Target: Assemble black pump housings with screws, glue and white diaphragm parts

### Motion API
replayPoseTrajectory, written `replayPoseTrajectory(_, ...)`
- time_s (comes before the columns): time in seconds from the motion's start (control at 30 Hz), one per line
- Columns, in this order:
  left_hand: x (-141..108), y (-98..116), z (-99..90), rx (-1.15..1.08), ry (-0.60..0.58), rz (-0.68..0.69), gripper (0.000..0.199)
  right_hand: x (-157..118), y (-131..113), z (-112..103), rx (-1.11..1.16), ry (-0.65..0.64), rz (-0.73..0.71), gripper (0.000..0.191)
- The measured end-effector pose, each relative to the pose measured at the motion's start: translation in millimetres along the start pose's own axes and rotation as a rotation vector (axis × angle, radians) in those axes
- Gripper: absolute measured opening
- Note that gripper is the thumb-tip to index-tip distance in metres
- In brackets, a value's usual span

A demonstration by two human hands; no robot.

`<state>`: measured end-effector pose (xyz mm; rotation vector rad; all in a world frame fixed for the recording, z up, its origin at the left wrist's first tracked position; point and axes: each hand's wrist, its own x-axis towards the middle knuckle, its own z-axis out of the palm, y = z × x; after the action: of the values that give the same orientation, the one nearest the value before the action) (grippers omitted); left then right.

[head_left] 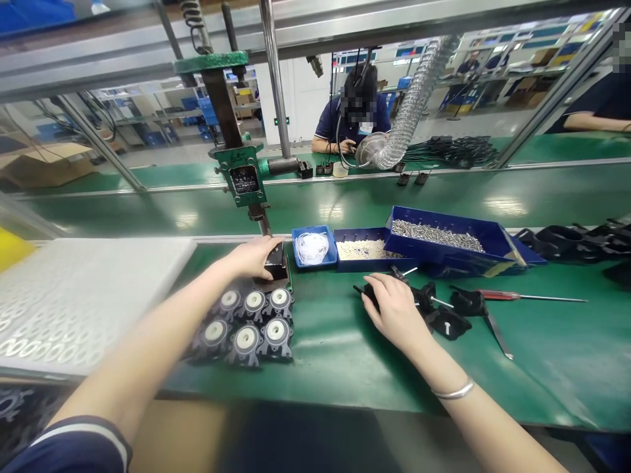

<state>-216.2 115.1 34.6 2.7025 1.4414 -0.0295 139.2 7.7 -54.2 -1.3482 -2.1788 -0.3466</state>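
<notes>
My left hand (254, 258) has its fingers curled round the left side of a black block (277, 261) at the foot of the press (241, 176). Right in front of it are several dark flat parts with round cream-white centres (246, 339), set in two rows. On the right, my right hand (392, 305) is closed over a small black plastic part (371, 294), mostly hidden beneath the fingers. More black parts with white pins (447, 324) lie just beyond that hand, to its right.
Behind are a blue tray of clear tubing (314, 248), a bin of small cream pieces (362, 249) and a tilted bin of screws (436, 235). A red-handled screwdriver (503, 295) and tweezers (497, 334) lie right. White sheeting with rings (123, 276) lies left. A person (352, 112) sits opposite.
</notes>
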Motion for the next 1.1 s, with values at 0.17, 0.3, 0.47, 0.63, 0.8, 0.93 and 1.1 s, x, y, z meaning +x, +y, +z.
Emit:
replayPoseTrajectory(0.17, 0, 0, -0.5, 0.012, -0.001, 0.027, 0.108, 5, 9, 9, -0.021, -0.064, -0.032, 0.037)
replayPoseTrajectory(0.3, 0, 3, 0.7, 0.012, 0.005, -0.008, 0.104, 6, 13, 11, -0.037, -0.128, -0.061, 0.032)
replayPoseTrajectory(0.47, 0, 7, 1.6, 0.02, 0.013, -0.08, 0.102, 7, 20, 12, -0.043, -0.191, -0.081, 0.027)
replayPoseTrajectory(0.63, -1, 9, 3.8, 0.022, 0.021, -0.12, 0.103, 11, 23, 12, -0.034, -0.238, -0.109, 0.026)
replayPoseTrajectory(0.8, -1, 8, 4.3, 0.023, 0.02, -0.145, 0.103, 13, 24, 10, -0.025, -0.268, -0.13, 0.026)
replayPoseTrajectory(0.93, -1, 7, 0.5, 0.011, 0.001, -0.107, 0.103, 14, 26, 10, -0.011, -0.282, -0.148, 0.028)
replayPoseTrajectory(1.1, -1, 8, -3.3, 0.008, 0.004, -0.087, 0.099, 14, 28, 11, 0.007, -0.293, -0.168, 0.03)
